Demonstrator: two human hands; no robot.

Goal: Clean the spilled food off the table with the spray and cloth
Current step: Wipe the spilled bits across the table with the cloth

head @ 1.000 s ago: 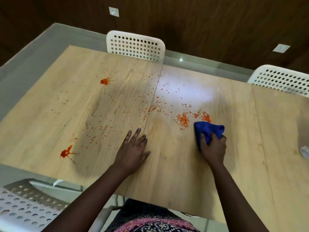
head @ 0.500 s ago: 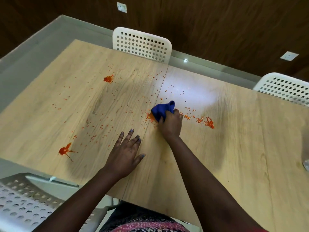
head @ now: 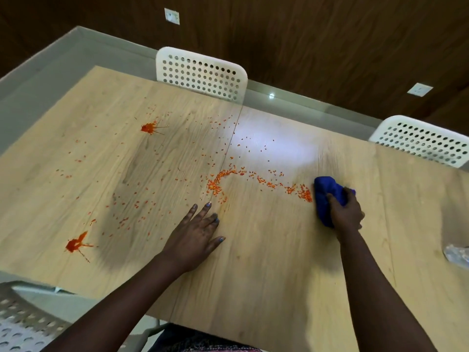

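Right hand (head: 346, 212) is at the right of the frame, fingers curled round a bunched-up blue cloth (head: 327, 193) and pressing it onto the wooden table (head: 279, 275). Just left of the cloth there's a curved trail of orange crumbs (head: 256, 177) running toward the middle, thickest at a little heap (head: 215, 185) by the table's seam. Left hand (head: 195, 237) lies flat on the wood at lower centre, fingers straight and spread, holding nothing. Two red sauce splats too: one upper left (head: 148, 128), one lower left (head: 76, 243). Loose crumbs all over the left half. Something clear and crinkly (head: 456, 255) sits at the right edge, can't tell what it is. Two white perforated chairs (head: 203, 72) along the far side.
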